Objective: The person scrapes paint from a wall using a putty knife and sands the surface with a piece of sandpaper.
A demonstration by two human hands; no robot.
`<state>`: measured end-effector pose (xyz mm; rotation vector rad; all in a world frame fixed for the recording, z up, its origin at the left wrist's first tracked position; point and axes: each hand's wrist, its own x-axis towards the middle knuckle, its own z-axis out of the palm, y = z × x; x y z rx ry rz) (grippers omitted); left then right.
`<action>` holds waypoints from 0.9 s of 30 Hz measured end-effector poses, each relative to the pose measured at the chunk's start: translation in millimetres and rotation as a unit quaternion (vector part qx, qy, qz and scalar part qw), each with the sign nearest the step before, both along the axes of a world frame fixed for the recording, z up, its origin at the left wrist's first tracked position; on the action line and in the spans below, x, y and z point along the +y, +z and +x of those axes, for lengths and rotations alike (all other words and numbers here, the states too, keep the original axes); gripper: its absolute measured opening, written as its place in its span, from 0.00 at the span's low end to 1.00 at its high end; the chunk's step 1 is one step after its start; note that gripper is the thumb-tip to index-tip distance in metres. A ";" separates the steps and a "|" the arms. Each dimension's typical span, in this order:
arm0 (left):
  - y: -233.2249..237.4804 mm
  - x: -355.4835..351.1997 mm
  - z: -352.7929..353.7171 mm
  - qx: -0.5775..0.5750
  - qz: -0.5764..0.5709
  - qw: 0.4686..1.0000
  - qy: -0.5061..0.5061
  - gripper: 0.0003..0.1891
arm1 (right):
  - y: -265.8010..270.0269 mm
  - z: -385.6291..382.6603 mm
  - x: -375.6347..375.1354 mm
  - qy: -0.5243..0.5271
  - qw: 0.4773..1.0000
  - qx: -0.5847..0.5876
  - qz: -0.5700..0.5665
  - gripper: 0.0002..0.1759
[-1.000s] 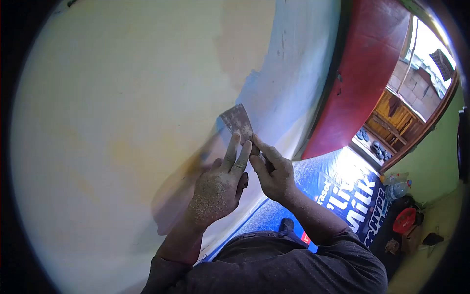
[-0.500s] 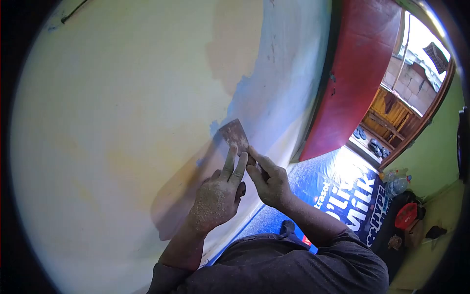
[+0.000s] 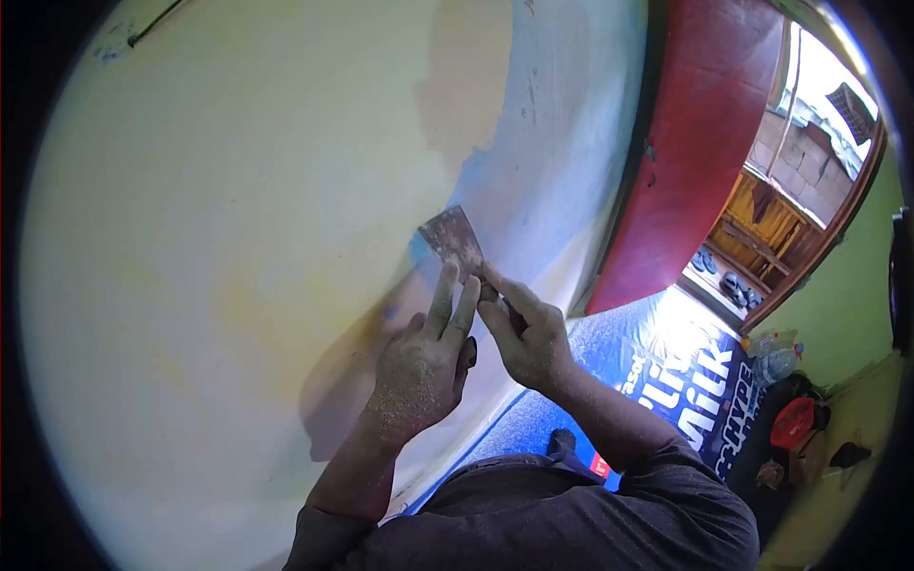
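Head view, mid-frame: my right hand (image 3: 536, 350) is closed on the scraper (image 3: 453, 234) by its handle, two parted fingers of my left hand (image 3: 417, 376) on its blade at the wall (image 3: 238, 181); it looks light, stiff, best gripped there.

From here I count two bare hands (image 3: 419, 371), one scraper (image 3: 452, 236), one red door (image 3: 705, 143), at least two plastic bottles (image 3: 777, 364) and at least three shoes (image 3: 731, 284).
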<state>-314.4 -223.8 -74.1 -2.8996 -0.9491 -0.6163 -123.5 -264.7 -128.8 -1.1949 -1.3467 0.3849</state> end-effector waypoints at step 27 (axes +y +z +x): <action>-15.6 7.0 1.0 0.026 -0.047 0.998 -0.014 0.47 | -18.1 4.9 10.0 0.011 1.000 0.008 0.001 0.29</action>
